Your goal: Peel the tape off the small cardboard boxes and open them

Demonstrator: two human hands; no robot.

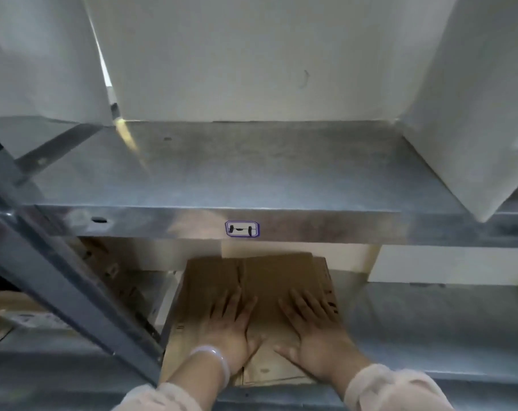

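The left hand (232, 327) lies flat, fingers spread, palm down on the cardboard box (252, 295), gripping nothing; a pale bangle (214, 358) circles its wrist. The right hand (317, 327) presses the same top beside it, equally spread and empty, thumbs pointing toward each other with a gap between. The box sits on the lower metal shelf (415, 327), its far edge under the upper shelf (252, 167) lip. A grey upright post (74, 292) stands close on the left; bare shelf lies to the right.
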